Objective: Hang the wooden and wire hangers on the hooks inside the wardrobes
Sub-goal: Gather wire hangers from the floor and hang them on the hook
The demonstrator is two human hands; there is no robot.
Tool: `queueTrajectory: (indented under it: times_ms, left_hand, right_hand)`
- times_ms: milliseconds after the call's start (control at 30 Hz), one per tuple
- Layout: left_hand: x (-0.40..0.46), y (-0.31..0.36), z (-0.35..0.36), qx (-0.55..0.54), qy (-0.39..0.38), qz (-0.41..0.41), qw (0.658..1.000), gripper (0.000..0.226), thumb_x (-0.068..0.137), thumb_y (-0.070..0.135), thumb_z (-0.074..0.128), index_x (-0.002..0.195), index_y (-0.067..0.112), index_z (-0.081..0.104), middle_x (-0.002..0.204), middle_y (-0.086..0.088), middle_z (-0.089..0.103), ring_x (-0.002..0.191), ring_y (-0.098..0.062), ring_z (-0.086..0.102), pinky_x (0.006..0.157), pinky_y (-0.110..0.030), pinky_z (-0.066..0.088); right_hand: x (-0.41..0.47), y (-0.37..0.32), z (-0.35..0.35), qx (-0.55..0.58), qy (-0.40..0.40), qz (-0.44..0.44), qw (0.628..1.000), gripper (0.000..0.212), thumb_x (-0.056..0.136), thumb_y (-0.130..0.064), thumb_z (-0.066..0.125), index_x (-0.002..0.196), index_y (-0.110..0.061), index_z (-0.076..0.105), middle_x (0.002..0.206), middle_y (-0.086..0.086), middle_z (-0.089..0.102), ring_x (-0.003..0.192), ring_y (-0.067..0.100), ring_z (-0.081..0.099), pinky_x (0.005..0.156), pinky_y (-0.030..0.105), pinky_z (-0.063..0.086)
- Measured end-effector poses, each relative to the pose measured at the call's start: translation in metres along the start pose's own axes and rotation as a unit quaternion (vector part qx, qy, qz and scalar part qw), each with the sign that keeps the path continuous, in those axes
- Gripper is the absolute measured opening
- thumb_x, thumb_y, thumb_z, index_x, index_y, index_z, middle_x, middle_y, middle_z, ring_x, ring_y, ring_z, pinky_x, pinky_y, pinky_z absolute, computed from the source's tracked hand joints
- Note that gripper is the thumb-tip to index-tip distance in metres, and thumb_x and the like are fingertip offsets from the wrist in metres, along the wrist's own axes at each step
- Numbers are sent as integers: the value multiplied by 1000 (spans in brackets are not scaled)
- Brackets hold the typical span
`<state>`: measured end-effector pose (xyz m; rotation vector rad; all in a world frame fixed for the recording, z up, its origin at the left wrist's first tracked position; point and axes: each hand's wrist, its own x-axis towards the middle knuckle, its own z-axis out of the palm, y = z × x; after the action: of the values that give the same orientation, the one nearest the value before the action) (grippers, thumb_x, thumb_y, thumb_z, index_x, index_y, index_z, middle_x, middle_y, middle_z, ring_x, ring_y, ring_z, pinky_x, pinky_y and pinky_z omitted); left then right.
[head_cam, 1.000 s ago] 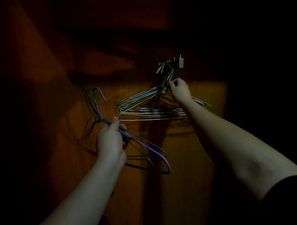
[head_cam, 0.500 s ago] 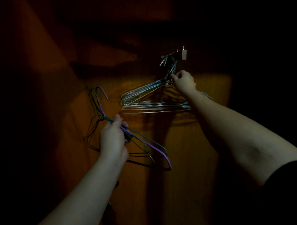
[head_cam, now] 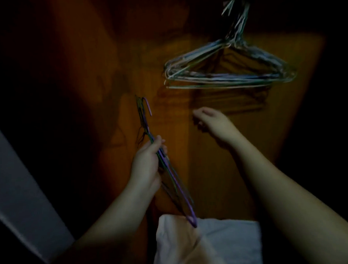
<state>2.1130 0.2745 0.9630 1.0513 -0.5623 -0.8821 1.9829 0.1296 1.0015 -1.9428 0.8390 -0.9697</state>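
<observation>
Left hand (head_cam: 145, 168), lower centre: grip pinching a bundle of wire hangers (head_cam: 166, 165) by the necks, hooks up, probably ready for lifting. Right hand (head_cam: 212, 120), centre: grip loosely curled, holding nothing, apart from the hung hangers (head_cam: 228, 70) upper right. White cloth (head_cam: 222, 242) below.

A dim home wardrobe interior: an orange-brown wooden back panel (head_cam: 219, 150), a bunch of wire hangers (head_cam: 226, 70) hanging by their hooks near the top, and folded white cloth (head_cam: 228, 244) stored at the bottom
</observation>
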Motion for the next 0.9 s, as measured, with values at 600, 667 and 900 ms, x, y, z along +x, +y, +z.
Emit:
queueTrajectory:
  times_ms: [600, 667, 900]
  left_hand:
    - [-27, -56, -71, 1, -160, -268, 950, 16, 95, 22, 45, 96, 9, 54, 56, 3, 40, 32, -6, 30, 31, -15, 23]
    - [-28, -58, -71, -12, -169, -274, 947, 18, 98, 21, 41, 95, 8, 53, 53, 4, 38, 30, -5, 28, 30, -13, 22]
    - [-29, -61, -60, 9, -190, -271, 944, 18, 99, 19, 41, 95, 6, 53, 52, 3, 37, 29, -5, 26, 29, -13, 20]
  right_hand:
    - [-72, 92, 91, -41, -80, 36, 995, 21, 92, -28, 65, 113, -21, 63, 116, -4, 59, 104, 5, 55, 86, 13, 39]
    - [-73, 98, 88, -69, -73, 0, 995, 22, 91, -27, 67, 112, -22, 64, 112, -6, 57, 106, 7, 53, 88, 13, 38]
    - [-76, 105, 73, -155, -24, -51, 986, 9, 90, -26, 66, 92, -28, 58, 97, -13, 54, 100, 9, 48, 92, 42, 39]
